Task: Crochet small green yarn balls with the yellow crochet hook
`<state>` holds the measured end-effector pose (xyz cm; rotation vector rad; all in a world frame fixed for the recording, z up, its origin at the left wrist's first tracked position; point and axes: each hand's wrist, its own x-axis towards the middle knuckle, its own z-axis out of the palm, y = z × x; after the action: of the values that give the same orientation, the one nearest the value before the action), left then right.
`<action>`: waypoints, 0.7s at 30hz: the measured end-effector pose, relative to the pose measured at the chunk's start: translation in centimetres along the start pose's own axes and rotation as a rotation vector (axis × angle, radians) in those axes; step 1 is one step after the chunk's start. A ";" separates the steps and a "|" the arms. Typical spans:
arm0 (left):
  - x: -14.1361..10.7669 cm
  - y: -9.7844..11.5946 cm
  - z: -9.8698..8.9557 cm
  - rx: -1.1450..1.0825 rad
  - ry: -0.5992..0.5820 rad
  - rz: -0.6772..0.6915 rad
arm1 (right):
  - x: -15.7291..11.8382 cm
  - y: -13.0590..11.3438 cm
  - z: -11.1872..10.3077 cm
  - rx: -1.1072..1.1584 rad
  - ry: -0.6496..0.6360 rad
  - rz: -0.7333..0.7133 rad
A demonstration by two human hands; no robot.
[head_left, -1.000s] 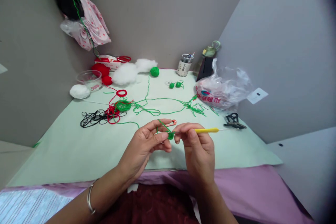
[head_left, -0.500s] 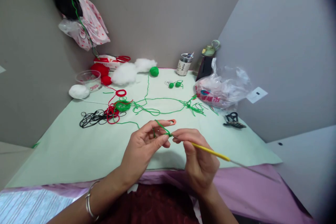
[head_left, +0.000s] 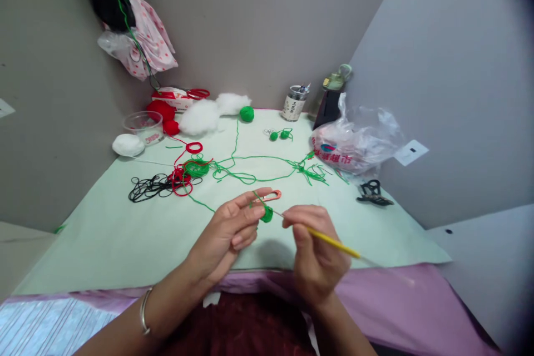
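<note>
My left hand (head_left: 231,228) pinches a small green crocheted piece (head_left: 267,214) between thumb and fingers, above the front middle of the table. An orange stitch marker (head_left: 273,196) shows just over the piece, and a green strand runs across it by the index finger. My right hand (head_left: 319,250) is closed around a crochet hook with a yellow handle (head_left: 334,242). The hook's thin metal tip points left and reaches the edge of the green piece.
On the pale table cover (head_left: 137,245) lie black yarn (head_left: 152,188), red yarn (head_left: 180,181) and tangled green yarn (head_left: 197,167). White stuffing (head_left: 200,117) and a pen can (head_left: 293,104) stand behind. A plastic bag (head_left: 354,142) and black hair clip (head_left: 373,193) are at the right.
The green piece has turned and shows more between my hands. My left fingers have curled in, and more of the orange marker is visible. The hook's handle has shifted slightly.
</note>
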<state>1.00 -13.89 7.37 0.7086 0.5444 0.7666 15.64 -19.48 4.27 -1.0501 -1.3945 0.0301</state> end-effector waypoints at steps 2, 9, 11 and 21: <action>0.0 0.4 0.0 0.022 0.015 0.044 | 0.5 -0.3 0.0 0.223 0.044 0.187; -0.2 -0.8 0.2 0.214 0.086 0.194 | 0.7 -0.4 0.7 0.241 -0.027 0.215; 0.0 -1.1 0.2 0.181 0.094 0.183 | 0.3 -0.2 0.8 0.085 -0.032 0.084; 0.5 -0.4 -0.3 -0.014 0.019 0.062 | 0.9 0.2 0.5 0.352 0.054 0.344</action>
<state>1.27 -13.56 6.81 0.7090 0.5356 0.8347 15.58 -18.52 4.77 -0.9726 -1.0960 0.4788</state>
